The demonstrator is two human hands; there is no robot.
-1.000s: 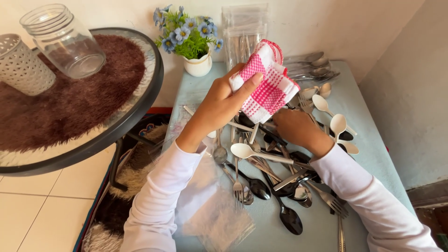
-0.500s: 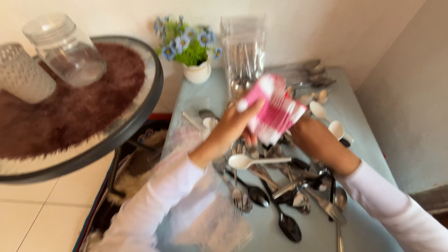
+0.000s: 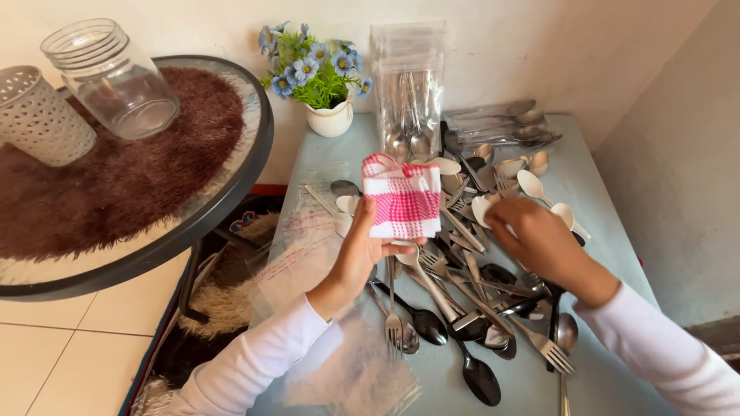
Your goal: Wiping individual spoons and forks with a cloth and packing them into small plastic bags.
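My left hand (image 3: 362,258) holds up a folded red-and-white checked cloth (image 3: 402,199) above a small light-blue table (image 3: 339,158). My right hand (image 3: 539,240) reaches down into a heap of metal cutlery (image 3: 462,293), its fingers on the spoons and forks near a white spoon (image 3: 482,208); whether it grips one I cannot tell. Clear plastic bags (image 3: 308,254) lie on the table's left part under my left forearm.
A clear bag of spoons (image 3: 408,100) stands at the back by a small white pot of blue flowers (image 3: 320,77). A round glass table with a brown furry mat (image 3: 131,169) at left carries a glass jar (image 3: 112,77) and a white perforated cup (image 3: 38,115). Walls run along the back and right.
My left hand has taken the checked cloth alone and lowered it toward the table's middle. My right hand has let go of the cloth and moved right, down onto the cutlery.
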